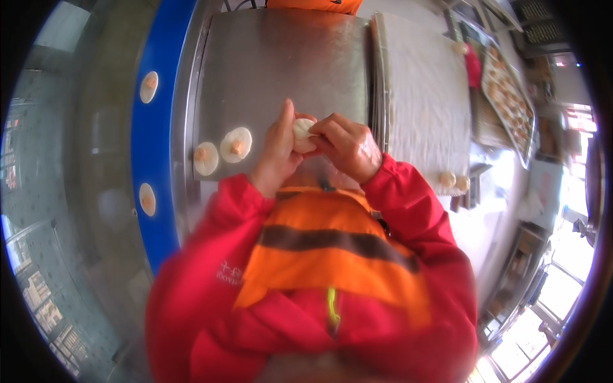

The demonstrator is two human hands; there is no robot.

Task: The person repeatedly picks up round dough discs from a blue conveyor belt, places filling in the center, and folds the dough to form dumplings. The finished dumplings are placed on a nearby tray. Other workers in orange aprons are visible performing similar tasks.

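My left hand point(280, 143) cups a round of pale dough point(303, 135) with a partly pleated rim, in front of my orange apron. The fingertips of my right hand point(347, 143) pinch the edge of that same dough. Left of my hands, a flat dough wrapper point(236, 145) with a dab of orange-pink filling lies on the steel table. Beside it, nearer the table's left edge, lies a second filled wrapper point(206, 158). The inside of the dough in my hands is hidden.
A blue conveyor belt point(155, 124) at left carries flat wrappers point(149, 87) with filling. Right of the steel table point(287, 57) stands a cloth-covered stack of trays point(424, 95), with closed buns point(448, 179) at its near corner. Beyond it are a co-worker's red sleeve point(472, 64) and a full tray point(507, 95).
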